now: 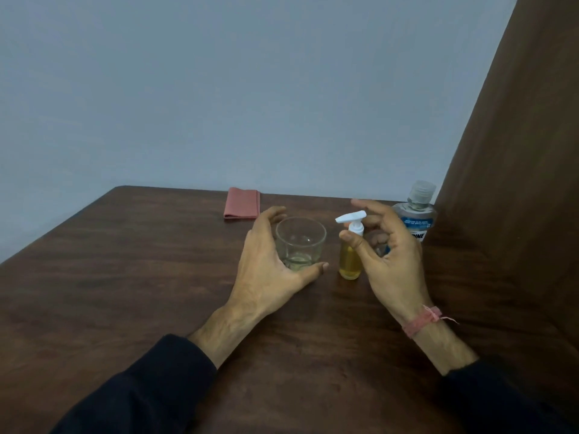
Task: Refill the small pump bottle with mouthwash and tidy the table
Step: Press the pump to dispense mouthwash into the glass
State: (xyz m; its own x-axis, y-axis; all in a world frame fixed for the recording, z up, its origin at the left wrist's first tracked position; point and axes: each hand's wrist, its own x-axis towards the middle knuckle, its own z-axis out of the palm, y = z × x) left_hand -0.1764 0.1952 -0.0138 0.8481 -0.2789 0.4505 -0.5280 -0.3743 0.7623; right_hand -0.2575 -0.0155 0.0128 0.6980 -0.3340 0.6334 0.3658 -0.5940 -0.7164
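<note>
A person seated at a dark wooden table point(125, 292) curves the spread fingers of the left hand point(266, 261) around a clear glass point(300, 244), while the right hand point(388, 255), fingers loosely apart, touches its thumb to the upright small pump bottle point(351, 255) of yellow liquid, with the mouthwash bottle point(415, 214) behind and a folded pink cloth point(242, 203) beyond.

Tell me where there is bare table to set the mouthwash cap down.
Bare table lies left of the glass and in front of the folded pink cloth. It is crowded on the right, around the pump bottle, the right hand and the mouthwash bottle.
</note>
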